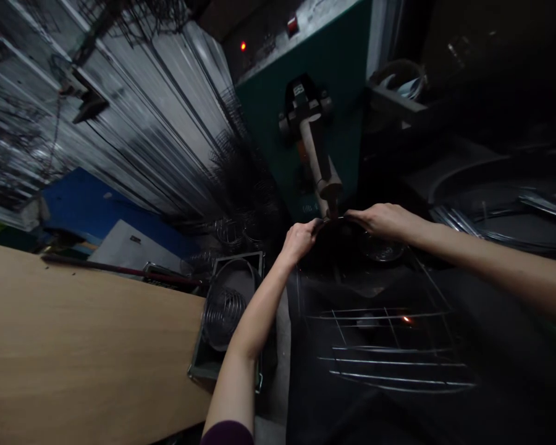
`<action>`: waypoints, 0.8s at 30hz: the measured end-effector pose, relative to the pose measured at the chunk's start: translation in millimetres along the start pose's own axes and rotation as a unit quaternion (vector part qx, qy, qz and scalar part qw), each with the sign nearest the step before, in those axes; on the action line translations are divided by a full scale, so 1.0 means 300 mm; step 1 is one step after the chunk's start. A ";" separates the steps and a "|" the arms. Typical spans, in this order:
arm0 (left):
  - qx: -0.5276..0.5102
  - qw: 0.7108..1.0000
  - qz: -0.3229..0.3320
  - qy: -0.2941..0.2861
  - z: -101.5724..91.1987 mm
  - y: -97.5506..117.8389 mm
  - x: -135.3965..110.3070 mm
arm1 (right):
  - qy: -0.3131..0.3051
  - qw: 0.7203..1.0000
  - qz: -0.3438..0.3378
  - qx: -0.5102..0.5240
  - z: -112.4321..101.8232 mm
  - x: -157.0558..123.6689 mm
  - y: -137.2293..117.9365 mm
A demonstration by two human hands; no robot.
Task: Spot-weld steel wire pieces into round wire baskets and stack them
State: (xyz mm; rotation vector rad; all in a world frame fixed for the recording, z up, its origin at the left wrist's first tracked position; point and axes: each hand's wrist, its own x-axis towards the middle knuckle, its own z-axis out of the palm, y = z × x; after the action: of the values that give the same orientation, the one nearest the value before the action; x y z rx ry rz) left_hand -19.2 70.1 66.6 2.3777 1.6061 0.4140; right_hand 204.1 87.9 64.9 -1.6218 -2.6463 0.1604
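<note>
My left hand (301, 241) and my right hand (382, 220) reach forward, fingers closed on either side of a thin metal wire piece (340, 217). It lies under the tip of a machine's metal arm (319, 154), which juts from a green housing (338, 74). How the piece continues is hard to make out in the dark. Nearer to me, below the hands, a wire rack (398, 363) of thin rods shows against dark cloth; whether it joins the held wire I cannot tell. A small orange glow (406, 319) shows by its upper rods.
To the left of my arm stands a bin (197, 364) with wire rings (227, 312) in it. A wooden board (88, 346) fills the lower left. Bundled metal rods (505, 228) lie at the right, and a round wire piece (382, 247) sits under my right hand.
</note>
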 end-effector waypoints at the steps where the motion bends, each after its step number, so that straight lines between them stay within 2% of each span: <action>1: 0.010 1.000 -0.004 0.001 0.001 0.004 -0.001 | -0.004 1.000 -0.001 -0.001 -0.001 0.001 0.001; 6: 0.036 0.999 -0.004 -0.001 0.009 0.012 0.000 | -0.009 1.000 0.002 -0.001 0.010 0.003 0.017; 13: 0.006 1.000 -0.004 -0.008 0.015 -0.003 0.001 | -0.008 0.999 0.012 0.041 0.002 -0.002 0.019; 20: -0.020 1.000 0.000 0.014 0.013 -0.024 -0.010 | 0.003 1.000 0.018 0.011 0.007 0.011 -0.009; 24: -0.022 1.000 0.002 0.012 0.008 -0.033 -0.014 | -0.001 0.998 0.017 0.059 -0.016 -0.001 -0.005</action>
State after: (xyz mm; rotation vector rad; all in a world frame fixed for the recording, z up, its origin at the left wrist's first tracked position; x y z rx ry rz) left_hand -28.4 69.8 60.4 2.3533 1.5860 0.4739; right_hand 203.2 87.3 69.8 -1.6323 -2.5577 0.3130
